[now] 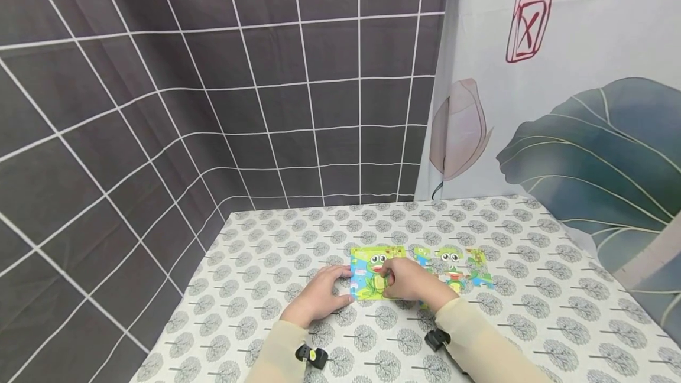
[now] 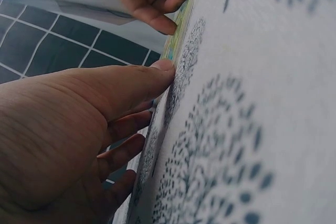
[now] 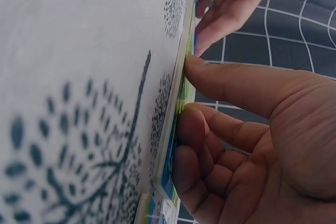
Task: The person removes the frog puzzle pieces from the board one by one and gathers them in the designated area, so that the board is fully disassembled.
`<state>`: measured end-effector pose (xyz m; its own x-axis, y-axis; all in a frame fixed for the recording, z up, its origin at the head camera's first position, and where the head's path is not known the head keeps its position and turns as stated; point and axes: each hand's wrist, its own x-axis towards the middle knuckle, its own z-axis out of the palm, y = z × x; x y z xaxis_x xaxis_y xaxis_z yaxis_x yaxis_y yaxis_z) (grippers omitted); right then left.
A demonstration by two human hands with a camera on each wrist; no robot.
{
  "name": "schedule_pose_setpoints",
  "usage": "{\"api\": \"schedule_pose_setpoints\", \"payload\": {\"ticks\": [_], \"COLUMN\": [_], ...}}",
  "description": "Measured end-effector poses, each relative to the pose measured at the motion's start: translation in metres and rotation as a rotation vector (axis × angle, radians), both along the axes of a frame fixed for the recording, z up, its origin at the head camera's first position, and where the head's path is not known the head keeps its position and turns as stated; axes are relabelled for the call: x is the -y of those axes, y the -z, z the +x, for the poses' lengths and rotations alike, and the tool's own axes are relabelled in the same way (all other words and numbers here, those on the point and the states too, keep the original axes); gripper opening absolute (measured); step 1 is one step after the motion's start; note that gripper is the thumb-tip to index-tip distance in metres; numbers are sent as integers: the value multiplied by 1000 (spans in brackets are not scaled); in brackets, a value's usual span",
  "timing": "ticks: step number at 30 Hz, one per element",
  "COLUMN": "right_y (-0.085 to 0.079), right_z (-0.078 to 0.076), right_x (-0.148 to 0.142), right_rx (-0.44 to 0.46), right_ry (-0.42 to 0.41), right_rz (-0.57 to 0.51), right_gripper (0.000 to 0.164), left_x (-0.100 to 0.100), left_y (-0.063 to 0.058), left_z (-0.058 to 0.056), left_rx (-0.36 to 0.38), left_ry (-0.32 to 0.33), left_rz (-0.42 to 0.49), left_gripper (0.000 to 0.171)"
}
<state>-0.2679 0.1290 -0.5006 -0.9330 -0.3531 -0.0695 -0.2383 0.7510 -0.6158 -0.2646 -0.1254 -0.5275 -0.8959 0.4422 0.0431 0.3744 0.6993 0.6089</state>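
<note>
A green frog jigsaw puzzle lies flat on the patterned tablecloth. My left hand steadies its left side, with thumb and fingers fairly straight; in the left wrist view, the thumb touches the near edge. Over the puzzle's right half is my right hand, fingers curled and thumb and index fingertips down on the surface. Those tips, in the right wrist view, seem to pinch a puzzle piece, whose outline is mostly hidden. A second frog puzzle, with gaps showing cloth, lies right of it, partly behind the right hand.
The white tablecloth with grey tree prints covers the table. A dark gridded curtain stands behind and to the left, and a white curtain with leaf prints on the right. Black straps with small devices sit on both wrists.
</note>
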Motion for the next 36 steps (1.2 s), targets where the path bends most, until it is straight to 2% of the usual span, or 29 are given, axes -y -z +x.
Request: {"api": "schedule_pose_setpoints", "payload": {"ticks": [7, 17, 22, 30, 36], "right_y": [1, 2, 3, 2, 2], "right_z": [-1, -5, -4, -2, -2], "right_x": [-1, -4, -3, -3, -4], "right_rx": [15, 46, 30, 32, 17], "right_ry": [31, 7, 6, -11, -14], "right_rz": [-3, -7, 20, -42, -28], "right_gripper": [28, 30, 31, 34, 34], "left_x": [-1, -1, -1, 0, -1], "left_y": [0, -1, -1, 0, 0], "left_z": [-1, -2, -1, 0, 0], "left_rx": [6, -15, -2, -9, 2], "left_ry": [-11, -3, -4, -2, -5], "left_rz": [-20, -21, -21, -30, -20], "left_gripper": [55, 55, 55, 54, 54]}}
